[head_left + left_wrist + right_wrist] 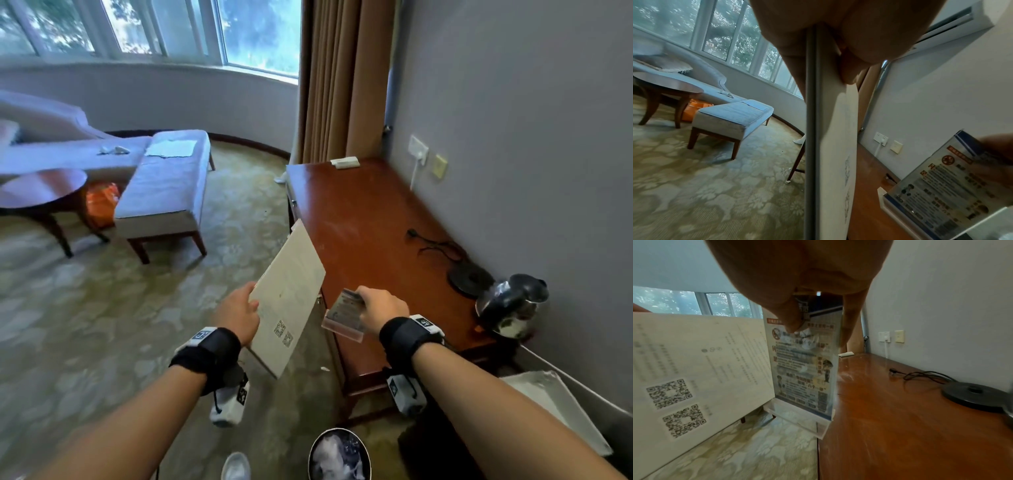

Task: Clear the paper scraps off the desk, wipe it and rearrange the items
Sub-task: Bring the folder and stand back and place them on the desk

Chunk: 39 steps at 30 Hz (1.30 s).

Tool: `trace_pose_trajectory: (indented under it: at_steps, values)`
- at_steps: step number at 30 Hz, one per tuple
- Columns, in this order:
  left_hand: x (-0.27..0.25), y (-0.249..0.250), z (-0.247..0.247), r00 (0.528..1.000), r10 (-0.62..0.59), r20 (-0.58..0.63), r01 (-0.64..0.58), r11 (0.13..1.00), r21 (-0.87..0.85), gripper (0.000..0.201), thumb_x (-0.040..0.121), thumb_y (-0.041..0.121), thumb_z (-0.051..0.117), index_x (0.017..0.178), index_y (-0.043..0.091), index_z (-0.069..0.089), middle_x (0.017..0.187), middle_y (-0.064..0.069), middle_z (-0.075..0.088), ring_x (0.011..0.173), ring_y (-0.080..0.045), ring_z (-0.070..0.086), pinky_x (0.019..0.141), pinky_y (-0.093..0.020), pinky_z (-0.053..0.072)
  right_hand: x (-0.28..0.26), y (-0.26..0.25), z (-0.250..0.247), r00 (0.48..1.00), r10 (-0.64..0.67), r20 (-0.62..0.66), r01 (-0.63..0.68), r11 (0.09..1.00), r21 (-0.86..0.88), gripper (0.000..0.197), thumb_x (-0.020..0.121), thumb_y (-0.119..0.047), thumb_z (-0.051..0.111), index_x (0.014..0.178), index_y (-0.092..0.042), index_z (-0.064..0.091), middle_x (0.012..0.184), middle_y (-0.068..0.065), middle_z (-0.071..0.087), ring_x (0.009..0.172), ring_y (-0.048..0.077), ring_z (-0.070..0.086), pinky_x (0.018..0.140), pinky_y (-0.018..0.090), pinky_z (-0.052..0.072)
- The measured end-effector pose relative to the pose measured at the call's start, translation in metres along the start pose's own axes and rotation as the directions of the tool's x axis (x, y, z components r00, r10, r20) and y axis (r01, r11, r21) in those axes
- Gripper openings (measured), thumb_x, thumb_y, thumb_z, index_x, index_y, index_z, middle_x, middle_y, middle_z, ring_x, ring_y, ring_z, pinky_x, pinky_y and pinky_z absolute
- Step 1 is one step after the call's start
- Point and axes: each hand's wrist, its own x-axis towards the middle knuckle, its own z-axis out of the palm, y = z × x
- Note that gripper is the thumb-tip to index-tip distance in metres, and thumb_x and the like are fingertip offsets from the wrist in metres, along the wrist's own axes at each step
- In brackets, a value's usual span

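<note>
My left hand (239,313) grips a flat beige board (291,298) printed with two QR codes, held tilted in the air off the desk's left edge. That board (835,146) appears edge-on in the left wrist view and broad in the right wrist view (694,369). My right hand (380,310) pinches the top of a clear acrylic sign stand (344,317) with a printed notice, over the desk's front left edge. The sign stand (805,369) hangs upright from my fingers. The red-brown wooden desk (359,219) runs along the wall.
A steel kettle (512,305) stands at the desk's near right beside its black base (471,277) and loose cord (435,243). A small white box (345,162) lies at the far end. A round bin (339,455) sits on the carpet below. A bench (164,192) and round table (41,192) stand left.
</note>
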Motion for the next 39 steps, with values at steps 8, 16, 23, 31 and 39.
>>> trace_pose_trajectory:
  at_steps: [8,16,23,31,39]
  values:
    - [0.180,-0.044,-0.036,0.996,0.054,0.077,-0.053,0.999,-0.011,0.042,0.098,0.012,0.049,0.138,0.025,0.052,0.130,-0.008,0.061,0.119,-0.030,0.056,0.096,-0.035,0.043,0.149,-0.066,-0.012,0.997,0.078,-0.002,-0.078,0.997,0.009,0.015,0.087,-0.023,0.050,0.101,-0.030,0.051,0.098,-0.003,0.064,0.084,0.024,0.063,0.071,0.036,0.055]
    - [0.344,-0.031,-0.050,0.978,0.146,0.150,-0.155,0.987,0.048,0.044,0.099,0.016,0.048,0.139,0.033,0.049,0.128,-0.004,0.064,0.113,-0.027,0.060,0.089,-0.033,0.046,0.263,-0.090,-0.044,0.980,0.196,-0.025,-0.196,0.980,0.026,0.011,0.088,-0.023,0.050,0.094,-0.030,0.046,0.089,-0.007,0.055,0.078,0.024,0.056,0.065,0.033,0.048]
    - [0.484,-0.002,-0.026,0.953,0.187,0.238,-0.198,0.980,0.022,0.039,0.101,0.019,0.043,0.135,0.035,0.049,0.124,-0.001,0.065,0.107,-0.026,0.064,0.091,-0.039,0.051,0.399,-0.062,-0.070,0.965,0.260,-0.021,-0.259,0.965,0.044,0.008,0.090,-0.028,0.051,0.095,-0.032,0.046,0.095,-0.004,0.063,0.079,0.023,0.060,0.064,0.031,0.048]
    - [0.649,0.006,-0.038,0.972,0.119,0.202,-0.129,0.991,0.034,0.046,0.099,0.014,0.047,0.141,0.033,0.046,0.130,0.000,0.062,0.116,-0.026,0.060,0.093,-0.035,0.048,0.578,-0.064,-0.103,0.973,0.230,0.035,-0.232,0.972,0.046,0.018,0.092,-0.024,0.050,0.108,-0.030,0.053,0.105,-0.003,0.062,0.080,0.020,0.056,0.066,0.028,0.046]
    - [0.833,0.017,-0.022,0.941,0.195,0.278,-0.214,0.976,0.040,0.047,0.097,0.017,0.047,0.140,0.036,0.045,0.126,0.000,0.064,0.107,-0.025,0.064,0.088,-0.041,0.055,0.733,-0.072,-0.105,0.947,0.319,0.031,-0.320,0.945,0.066,0.011,0.090,-0.028,0.052,0.100,-0.031,0.048,0.102,-0.004,0.061,0.087,0.021,0.061,0.074,0.036,0.054]
